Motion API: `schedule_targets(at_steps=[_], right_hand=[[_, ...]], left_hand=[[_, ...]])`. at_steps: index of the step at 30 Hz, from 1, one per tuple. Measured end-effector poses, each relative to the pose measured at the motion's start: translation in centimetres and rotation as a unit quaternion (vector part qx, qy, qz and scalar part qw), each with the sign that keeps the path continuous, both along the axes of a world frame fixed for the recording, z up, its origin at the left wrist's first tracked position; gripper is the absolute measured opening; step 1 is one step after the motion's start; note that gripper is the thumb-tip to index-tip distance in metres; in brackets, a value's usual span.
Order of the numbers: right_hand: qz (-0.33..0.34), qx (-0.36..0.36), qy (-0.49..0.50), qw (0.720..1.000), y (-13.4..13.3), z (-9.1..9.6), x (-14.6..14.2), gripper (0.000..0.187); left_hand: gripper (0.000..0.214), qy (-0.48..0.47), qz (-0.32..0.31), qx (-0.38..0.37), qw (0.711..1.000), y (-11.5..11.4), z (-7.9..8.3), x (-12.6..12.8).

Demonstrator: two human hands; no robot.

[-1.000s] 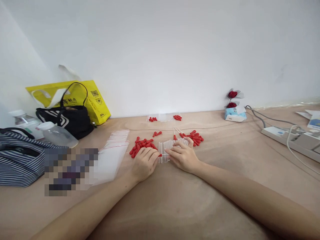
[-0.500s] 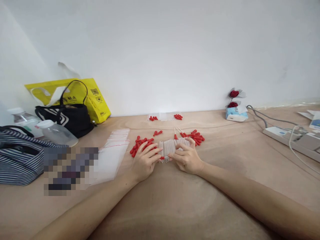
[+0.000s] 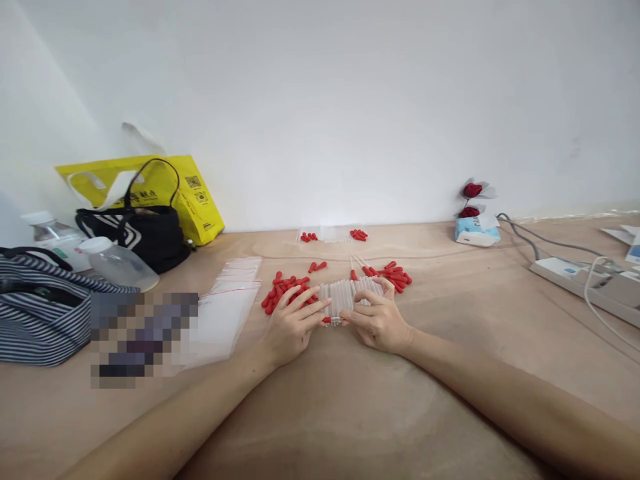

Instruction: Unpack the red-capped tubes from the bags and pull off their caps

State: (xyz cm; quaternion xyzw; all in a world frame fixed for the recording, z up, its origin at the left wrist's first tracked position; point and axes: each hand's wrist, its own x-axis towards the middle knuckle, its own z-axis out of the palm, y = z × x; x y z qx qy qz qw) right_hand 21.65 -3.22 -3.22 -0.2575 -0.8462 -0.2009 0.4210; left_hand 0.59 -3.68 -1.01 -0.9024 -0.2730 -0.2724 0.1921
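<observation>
A row of clear plastic tubes (image 3: 345,295) lies flat on the tan table (image 3: 350,413). My left hand (image 3: 293,327) is open, its fingers spread flat against the row's left end and over a pile of red caps (image 3: 280,285). At the row's right end rests my right hand (image 3: 379,321), fingers loosely curved and apart, pressing on the tubes. One tube with a red cap (image 3: 327,321) lies at the row's near edge, between my thumbs. More red caps (image 3: 397,275) lie just behind my right hand.
A stack of clear zip bags (image 3: 225,307) lies left of my hands. Further left are a striped bag (image 3: 40,320), bottles (image 3: 117,263), a black bag (image 3: 150,233) and a yellow bag (image 3: 200,200). A power strip with cables (image 3: 585,277) sits right; a tissue pack (image 3: 477,230) is by the wall.
My hands were pinching a capped tube between them. They have since let it down at the row's near edge, and my left fingers have spread out flat.
</observation>
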Motion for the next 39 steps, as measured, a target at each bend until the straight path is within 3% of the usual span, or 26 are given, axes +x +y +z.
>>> schedule_targets(at_steps=[17,20,24,27,30,34,39], right_hand=[[0.016,-0.068,0.024,0.997,-0.2,-0.1,1.0,0.02],[-0.005,-0.09,0.062,0.994,0.1,-0.2,1.7,0.019],[-0.033,-0.128,0.035,0.991,0.3,-0.1,1.8,0.023],[-0.07,-0.148,0.045,0.985,0.5,-0.1,1.5,0.03],[-0.095,-0.16,0.092,0.978,1.0,-0.3,1.3,0.025],[-0.147,-0.15,0.167,0.963,1.9,-0.7,1.6,0.012],[-0.175,-0.125,0.185,0.959,2.6,-0.8,1.9,0.014]], left_hand=[[0.021,-0.036,-0.012,0.039,0.999,-0.5,0.2,-1.0],[0.017,-0.119,0.058,0.018,0.991,0.3,0.3,-2.5],[0.025,-0.192,0.17,-0.042,0.966,2.4,0.7,-4.6],[0.03,-0.212,0.264,-0.1,0.935,4.3,0.9,-5.9],[0.034,-0.219,0.333,-0.175,0.9,5.5,1.1,-6.8],[0.032,-0.191,0.394,-0.234,0.868,5.7,1.2,-6.9],[0.031,-0.159,0.405,-0.252,0.864,5.7,1.0,-7.2]])
